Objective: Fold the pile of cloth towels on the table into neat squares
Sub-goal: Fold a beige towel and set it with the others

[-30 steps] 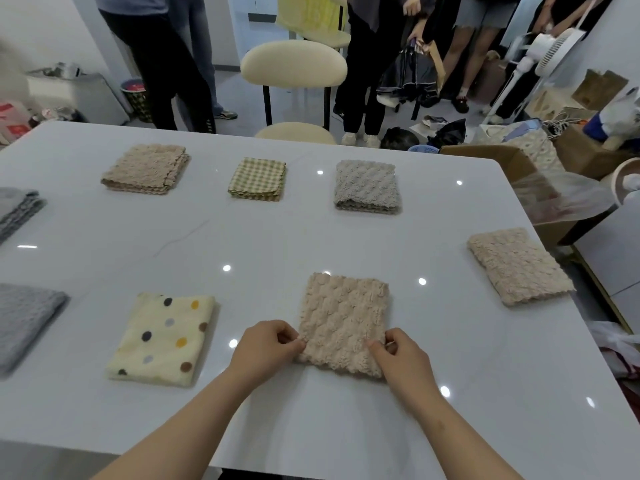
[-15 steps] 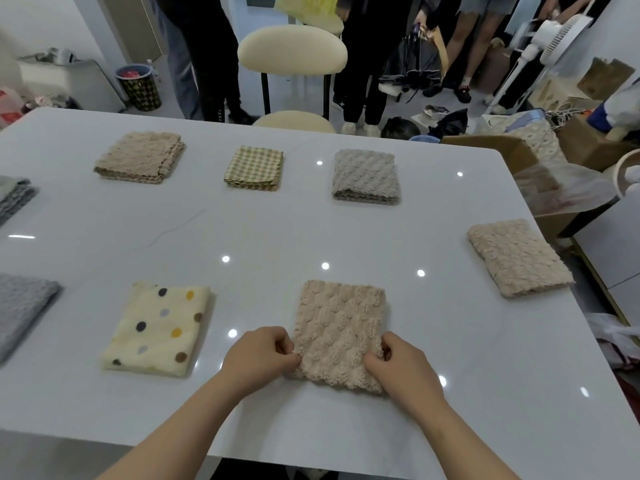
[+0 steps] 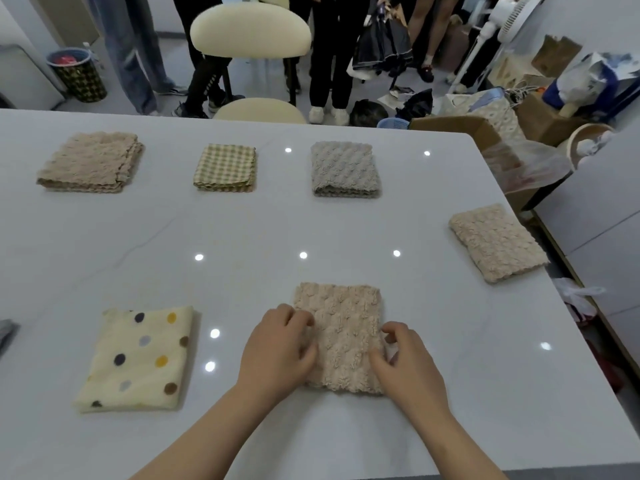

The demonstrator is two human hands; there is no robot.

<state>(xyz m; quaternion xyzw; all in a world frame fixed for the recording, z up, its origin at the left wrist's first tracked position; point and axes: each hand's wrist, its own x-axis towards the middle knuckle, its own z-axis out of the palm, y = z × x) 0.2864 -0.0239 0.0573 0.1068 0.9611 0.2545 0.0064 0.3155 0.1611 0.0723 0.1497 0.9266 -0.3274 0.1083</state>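
A beige, bobbled plush towel (image 3: 341, 337), folded to a near-square, lies flat on the white glossy bench (image 3: 242, 230) directly in front of you, close to its near edge. Your left hand (image 3: 278, 351) curls its fingers over the towel's left edge. Your right hand (image 3: 407, 367) pinches the right edge between thumb and fingers. Each grip is closed on the cloth.

By its look, the towel is light, thick and soft, with no stiffness. It would likely sag if lifted from one point, and its stacked layers could slide apart on the slick surface. Take hold at the side edges or corners, catching every layer at once, and press flat rather than tug.

Just to your left lies a cream towel with coloured dots (image 3: 138, 358). Farther off, well apart, sit a tan plush towel (image 3: 90, 162), a green checked cloth (image 3: 225, 168), a grey plush towel (image 3: 344, 169) and a pale beige plush towel (image 3: 497, 242), all folded.
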